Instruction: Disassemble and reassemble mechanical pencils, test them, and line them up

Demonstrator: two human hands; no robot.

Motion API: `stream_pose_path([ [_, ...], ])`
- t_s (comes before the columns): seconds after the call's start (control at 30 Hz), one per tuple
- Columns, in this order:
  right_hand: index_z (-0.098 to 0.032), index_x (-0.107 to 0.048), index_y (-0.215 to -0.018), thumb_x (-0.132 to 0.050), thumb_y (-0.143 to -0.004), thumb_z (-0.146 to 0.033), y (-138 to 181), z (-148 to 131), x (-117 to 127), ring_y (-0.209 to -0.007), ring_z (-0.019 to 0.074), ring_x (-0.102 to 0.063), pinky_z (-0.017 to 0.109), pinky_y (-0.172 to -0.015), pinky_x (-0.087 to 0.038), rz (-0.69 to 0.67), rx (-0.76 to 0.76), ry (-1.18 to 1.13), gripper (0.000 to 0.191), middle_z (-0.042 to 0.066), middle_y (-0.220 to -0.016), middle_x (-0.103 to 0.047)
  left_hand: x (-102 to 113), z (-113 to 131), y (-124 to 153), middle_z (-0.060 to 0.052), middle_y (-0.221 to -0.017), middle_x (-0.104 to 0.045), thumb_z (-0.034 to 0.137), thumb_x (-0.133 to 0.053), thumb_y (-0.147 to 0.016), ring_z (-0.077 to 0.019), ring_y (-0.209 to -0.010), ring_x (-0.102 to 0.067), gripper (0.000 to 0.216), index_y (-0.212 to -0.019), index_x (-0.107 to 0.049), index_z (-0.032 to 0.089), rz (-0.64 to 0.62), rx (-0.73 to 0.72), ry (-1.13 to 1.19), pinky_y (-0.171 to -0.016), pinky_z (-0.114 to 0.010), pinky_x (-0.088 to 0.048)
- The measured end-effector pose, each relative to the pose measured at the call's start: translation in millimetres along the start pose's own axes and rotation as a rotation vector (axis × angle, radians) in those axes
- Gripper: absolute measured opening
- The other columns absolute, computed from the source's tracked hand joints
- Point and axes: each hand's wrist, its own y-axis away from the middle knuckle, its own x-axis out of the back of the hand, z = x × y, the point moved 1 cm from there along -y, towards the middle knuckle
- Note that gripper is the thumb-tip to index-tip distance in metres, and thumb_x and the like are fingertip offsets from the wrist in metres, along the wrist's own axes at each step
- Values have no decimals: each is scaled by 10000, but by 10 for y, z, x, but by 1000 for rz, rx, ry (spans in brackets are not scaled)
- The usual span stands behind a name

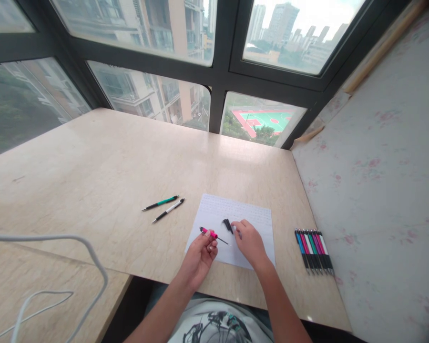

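Note:
My left hand [199, 257] is closed on a pink pen barrel [209, 233], held above the paper's left side. A thin refill [223, 241] sticks out of the barrel's open end, pointing right. My right hand [249, 242] is over the sheet of paper [232, 206], fingers curled together. Its fingertips are right beside black pen parts [228, 225] lying on the sheet; whether they touch them, or what is pinched, I cannot tell. Handwritten lines cover the upper part of the paper.
A green pen [160, 202] and a white pen [168, 211] lie left of the paper. A row of several coloured pens [313, 250] rests near the wall [379, 190]. A white cable [89, 247] crosses the lower left. Windows border the stone-patterned tabletop [103, 176].

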Motion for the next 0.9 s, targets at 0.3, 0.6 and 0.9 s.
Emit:
stream_pose_path([
  [0.3, -154, -680, -1045, -527, -838, -291, 245, 89, 34, -782, 204, -658, 298, -656, -532, 82, -196, -620, 292, 86, -879, -707, 24, 20, -38, -42, -814, -650, 111, -638, -836, -80, -623, -616, 24, -859, -639, 120, 8, -67, -26, -558, -168, -540],
  [0.6, -171, -716, -1033, -670, -782, -399, 598, -35, 121, -851, 226, -672, 347, -760, -555, 103, -351, -961, 341, 93, -908, -725, 14, -36, -47, -28, -772, -654, 165, -729, -772, -79, -637, -621, 140, -879, -651, 123, 15, -160, -144, -578, -155, -523],
  [0.9, -174, -714, -900, -620, -841, -372, 696, -119, 178, -782, 202, -646, 305, -705, -529, 173, -327, -845, 227, 74, -845, -710, 8, -69, -56, -21, -776, -639, 167, -742, -758, -79, -652, -615, 149, -858, -641, 123, 19, -170, -147, -573, -154, -512],
])
